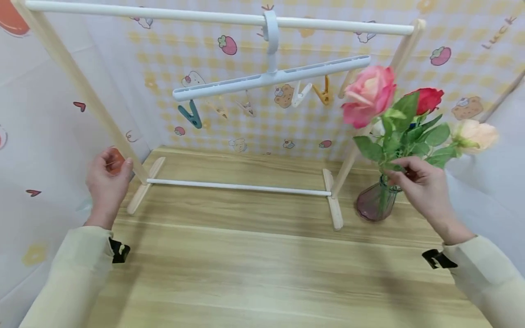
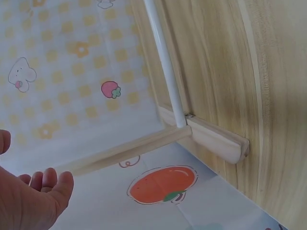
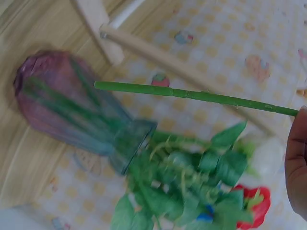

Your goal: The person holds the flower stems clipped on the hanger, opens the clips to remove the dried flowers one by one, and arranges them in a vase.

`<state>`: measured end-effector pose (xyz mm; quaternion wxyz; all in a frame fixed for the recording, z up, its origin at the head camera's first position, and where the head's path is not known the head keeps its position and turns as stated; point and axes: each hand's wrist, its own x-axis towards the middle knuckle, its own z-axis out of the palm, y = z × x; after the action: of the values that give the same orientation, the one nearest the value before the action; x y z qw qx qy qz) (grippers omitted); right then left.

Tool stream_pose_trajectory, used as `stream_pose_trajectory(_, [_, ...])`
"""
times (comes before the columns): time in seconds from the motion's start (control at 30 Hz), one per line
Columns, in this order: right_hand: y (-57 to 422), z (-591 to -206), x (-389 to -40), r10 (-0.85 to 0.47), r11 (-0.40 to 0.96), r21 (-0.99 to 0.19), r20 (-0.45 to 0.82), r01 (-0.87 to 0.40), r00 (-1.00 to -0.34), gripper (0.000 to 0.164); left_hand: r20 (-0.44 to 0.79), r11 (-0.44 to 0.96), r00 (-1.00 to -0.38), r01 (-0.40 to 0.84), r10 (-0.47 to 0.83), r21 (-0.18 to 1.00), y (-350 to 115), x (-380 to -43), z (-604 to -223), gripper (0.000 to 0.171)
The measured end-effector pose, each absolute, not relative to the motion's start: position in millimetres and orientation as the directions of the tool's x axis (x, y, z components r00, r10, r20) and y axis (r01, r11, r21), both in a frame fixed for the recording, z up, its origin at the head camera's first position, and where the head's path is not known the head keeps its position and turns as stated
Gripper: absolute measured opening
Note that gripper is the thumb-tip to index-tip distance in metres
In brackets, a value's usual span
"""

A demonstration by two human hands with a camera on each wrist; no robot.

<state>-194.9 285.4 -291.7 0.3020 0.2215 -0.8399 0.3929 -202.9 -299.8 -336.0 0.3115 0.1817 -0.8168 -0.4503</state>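
My right hand (image 1: 428, 189) pinches the green stem (image 3: 192, 96) of an artificial rose. In the head view the pink rose (image 1: 369, 95) rises above those fingers, leaning left. The stem's cut lower end shows outside the glass in the right wrist view, beside a purple-and-blue ribbed vase (image 3: 72, 105). That vase holds other stems, with a red rose (image 1: 428, 101), a peach rose (image 1: 476, 135) and a white bloom (image 3: 268, 155) above green leaves. Beside the rack's left post (image 1: 82, 86), my left hand (image 1: 107, 187) is held up, fingers loosely bent with nothing in them.
A wooden rack with a white top rail (image 1: 143, 12) and lower rod (image 1: 238, 187) stands on the wood-grain table (image 1: 246, 273). From the rail hangs a tilted pale blue hanger (image 1: 270, 79) with several clips, including a teal clip (image 1: 190, 115). Printed cloth (image 1: 254, 127) lines the back.
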Motion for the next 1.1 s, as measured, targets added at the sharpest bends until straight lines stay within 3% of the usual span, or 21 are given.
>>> stream_pose_trajectory(0.17, [311,-286,-203,0.024,0.565,-0.636,0.65,-0.526,-0.759,0.035,0.293,0.523,-0.729,-0.104,-0.619,0.846,-305,-209,-333,0.055])
stream_pose_trajectory(0.43, [335,-276,-218,0.247,0.533,-0.723,0.63,-0.44,-0.736,0.023,0.128,0.362,-0.745,-0.161,-0.655,0.918,-319,-222,-326,0.065])
stream_pose_trajectory(0.7, [344,-265,-229,0.415,0.115,-0.815,0.558,-0.567,-0.719,0.009,-0.012,0.247,-0.805,-0.196,-0.594,0.949,-333,-237,-316,0.077])
stream_pose_trajectory(1.1, [342,-252,-238,0.488,-0.001,-0.803,0.52,-0.595,-0.702,0.007,-0.055,0.181,-0.819,-0.191,-0.571,0.965,-337,-262,-312,0.079])
